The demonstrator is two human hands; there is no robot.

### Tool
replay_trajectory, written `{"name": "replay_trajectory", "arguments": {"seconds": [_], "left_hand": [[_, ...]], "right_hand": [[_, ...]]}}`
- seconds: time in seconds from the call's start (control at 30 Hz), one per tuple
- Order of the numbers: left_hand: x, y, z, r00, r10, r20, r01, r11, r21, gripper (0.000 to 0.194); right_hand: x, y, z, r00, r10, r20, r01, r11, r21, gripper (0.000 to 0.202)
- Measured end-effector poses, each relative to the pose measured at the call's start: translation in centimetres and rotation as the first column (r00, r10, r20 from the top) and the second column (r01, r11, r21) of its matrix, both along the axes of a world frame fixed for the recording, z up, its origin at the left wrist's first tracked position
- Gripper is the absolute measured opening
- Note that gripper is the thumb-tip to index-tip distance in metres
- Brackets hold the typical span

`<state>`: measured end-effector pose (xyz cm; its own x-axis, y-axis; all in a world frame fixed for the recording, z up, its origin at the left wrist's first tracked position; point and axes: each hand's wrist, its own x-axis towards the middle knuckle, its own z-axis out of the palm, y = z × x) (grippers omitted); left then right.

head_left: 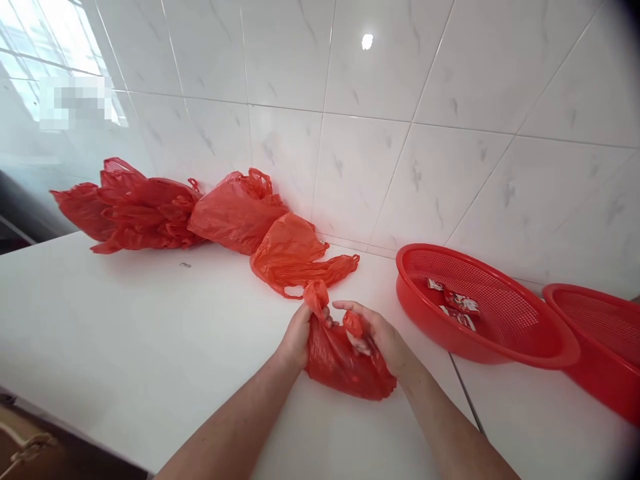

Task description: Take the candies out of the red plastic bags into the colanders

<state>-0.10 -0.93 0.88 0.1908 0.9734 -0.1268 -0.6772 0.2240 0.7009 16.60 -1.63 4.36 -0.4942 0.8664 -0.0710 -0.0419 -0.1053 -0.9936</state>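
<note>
Head: red basket [425, 323] near held bag [337, 370]

Your left hand [299, 337] and right hand [389, 340]: bare. Your left forearm [233, 417] and right forearm [445, 410]: likewise bare, uncovered as far as the view's lower edge; both broaden smoothly from the narrower wrists. Fingernail detail too small to tell.

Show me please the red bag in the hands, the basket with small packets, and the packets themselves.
Held red bag [343, 365]: head view, on its front side.
Basket [505, 300]: head view, on its inner mesh wall.
Small packets [461, 303]: head view, on the middle one.
</note>
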Motion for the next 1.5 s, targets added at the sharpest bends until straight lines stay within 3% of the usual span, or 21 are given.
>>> {"name": "replay_trajectory", "arguments": {"seconds": [0.17, 0.3, 0.43, 0.57, 0.63, 0.73, 0.8, 0.83, 0.93, 1.1, 1.17, 1.23, 1.37, 1.43, 1.5], "left_hand": [[0.8, -0.9, 0.1, 0.987, 0.016, -0.159, 0.011, 0.986, 0.167, 0.013], [1.4, -1.3, 0.3, 0.923, 0.023, -0.385, 0.078, 0.966, 0.246, 0.015], [1.8, -1.5, 0.3, 0.785, 0.127, -0.606, 0.101, 0.939, 0.328, 0.015], [1.9, -1.8, -0.1, 0.632, 0.26, -0.73, 0.058, 0.923, 0.38, 0.024], [1.9, -1.8, -0.2, 0.548, 0.396, -0.737, -0.012, 0.884, 0.467, 0.036], [1.9, -1.8, 0.0, 0.456, 0.584, -0.672, 0.01, 0.751, 0.66, 0.049], [1.9, -1.7, 0.3, 0.483, 0.584, -0.653, 0.087, 0.71, 0.699, 0.042], [1.9, -1.7, 0.4, 0.519, 0.547, -0.657, 0.107, 0.72, 0.685, 0.035], [1.9, -1.7, 0.5, 0.663, 0.385, -0.642, 0.093, 0.809, 0.58, 0.013], [1.7, -1.5, 0.4, 0.81, 0.218, -0.544, 0.005, 0.925, 0.379, 0.011], [1.5, -1.2, 0.1, 0.812, 0.206, -0.546, -0.018, 0.944, 0.33, 0.012], [1.3, -0.9, -0.2, 0.791, 0.219, -0.571, -0.033, 0.948, 0.318, 0.014], [1.1, -0.8, -0.8, 0.728, 0.265, -0.632, -0.048, 0.94, 0.339, 0.014], [1.2, -1.0, -0.7, 0.697, 0.317, -0.643, -0.078, 0.925, 0.372, 0.01], [1.5, -1.3, -0.4, 0.67, 0.363, -0.648, -0.084, 0.904, 0.42, 0.005]], "right_hand": [[-1.2, -0.5, -0.1, 1.0, 0.022, 0.008, -0.022, 1.0, -0.015, 0.045], [-1.9, -0.3, -0.8, 0.998, 0.043, -0.038, -0.043, 0.999, 0.007, 0.05], [-2.5, 0.1, -1.8, 0.986, -0.167, -0.021, 0.166, 0.986, -0.032, 0.04], [-2.5, 0.8, -2.7, 0.946, -0.32, -0.046, 0.316, 0.945, -0.088, 0.03], [-2.2, 1.2, -3.0, 0.927, -0.363, -0.092, 0.351, 0.929, -0.118, 0.027], [-1.7, 1.7, -3.4, 0.914, -0.38, -0.142, 0.357, 0.92, -0.162, 0.026], [-1.4, 1.9, -3.6, 0.919, -0.365, -0.145, 0.341, 0.925, -0.17, 0.026], [-1.3, 1.9, -3.6, 0.924, -0.353, -0.15, 0.327, 0.929, -0.17, 0.026], [-0.9, 1.8, -3.6, 0.933, -0.293, -0.206, 0.26, 0.95, -0.175, 0.024], [-0.2, 1.6, -3.1, 0.923, -0.152, -0.355, 0.058, 0.964, -0.261, 0.023], [0.1, 1.7, -3.1, 0.914, -0.083, -0.397, -0.019, 0.969, -0.246, 0.038], [0.4, 1.7, -3.2, 0.93, -0.045, -0.366, -0.02, 0.985, -0.171, 0.046], [0.7, 1.6, -3.0, 0.989, -0.024, -0.149, 0.027, 0.999, 0.023, 0.028], [0.6, 1.5, -2.9, 0.997, -0.064, -0.038, 0.068, 0.991, 0.116, 0.038], [0.4, 1.5, -2.9, 0.977, -0.195, 0.088, 0.171, 0.958, 0.229, 0.039]]}}
